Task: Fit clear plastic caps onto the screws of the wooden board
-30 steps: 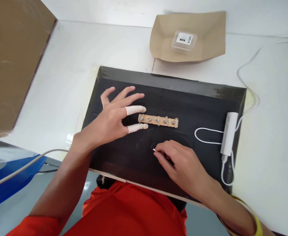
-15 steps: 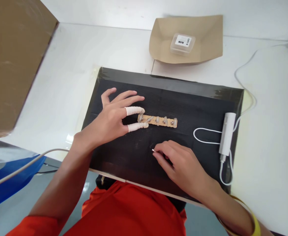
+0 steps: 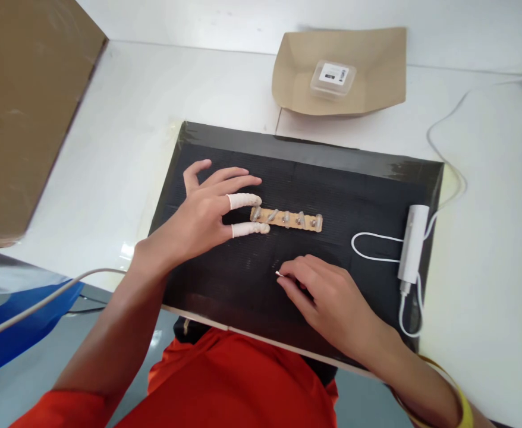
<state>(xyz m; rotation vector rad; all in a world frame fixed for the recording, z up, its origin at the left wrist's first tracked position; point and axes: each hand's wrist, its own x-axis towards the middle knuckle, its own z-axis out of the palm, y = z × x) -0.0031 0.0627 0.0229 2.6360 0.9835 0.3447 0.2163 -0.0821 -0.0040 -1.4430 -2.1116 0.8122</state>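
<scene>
A narrow tan strip [image 3: 292,219] lies on the black mat [image 3: 225,285], carrying several small translucent pieces and shiny round bits I cannot name. My left hand [image 3: 205,208] rests over the mat's left part with its fingers apart. White finger cots cover its thumb and index finger, which lie on either side of the strip's left end, close along its edges. Below the strip, my right hand [image 3: 323,291] is closed, thumb and index pinched on a tiny white piece [image 3: 279,273]. Only its tip shows; its other fingers are curled under.
A white stick-shaped device [image 3: 412,244] with a looped cable lies on the mat's right side. Behind the mat stands an open cardboard tray [image 3: 292,74] holding a clear plastic box [image 3: 332,80] with a label. A large cardboard box [image 3: 29,107] stands at the left.
The view has shifted very slightly. The strip sits a hair farther right of my left fingertips, and the gap around its end looks a touch wider. My right hand keeps its pinch.
</scene>
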